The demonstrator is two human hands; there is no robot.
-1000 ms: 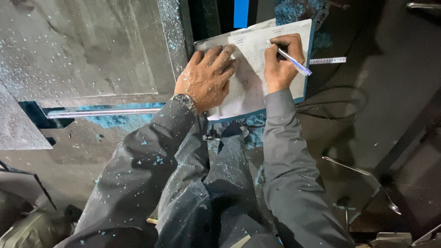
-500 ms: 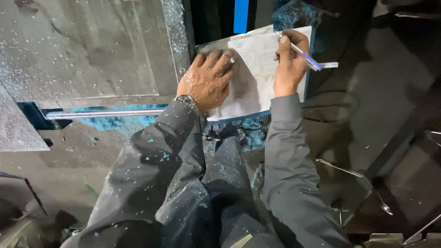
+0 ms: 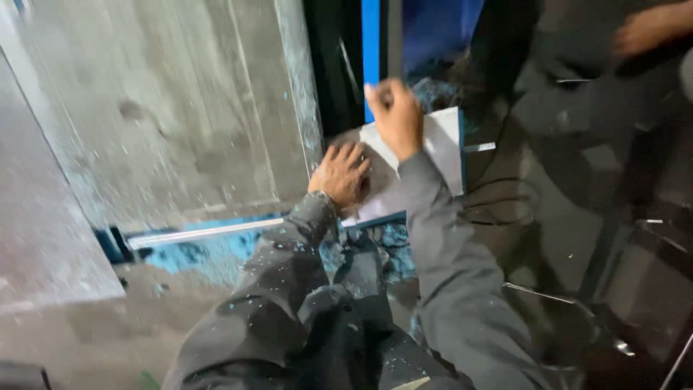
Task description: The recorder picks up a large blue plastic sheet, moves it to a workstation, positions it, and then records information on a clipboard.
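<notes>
1. Pressing flat, the left hand (image 3: 341, 173) lies open with fingers spread on the lower left part of the white paper sheet (image 3: 442, 144), which sits on a blue-edged board just beside the grey metal slab (image 3: 180, 115); it has held this spot through the last second.
2. Lifting off the page, the right hand (image 3: 395, 115) is now curled into a fist above the sheet's upper edge; a second ago it rested on the paper with a blue pen; the pen is now blurred out, so I cannot tell whether it is gripped; writing looks paused or finished.
3. Showing at the upper right, another person's hand (image 3: 642, 29) is blurred; well apart from the sheet.
4. Trailing beside the board, a dark cable (image 3: 505, 209) loops on the floor; pale flecks dot both grey sleeves.
</notes>
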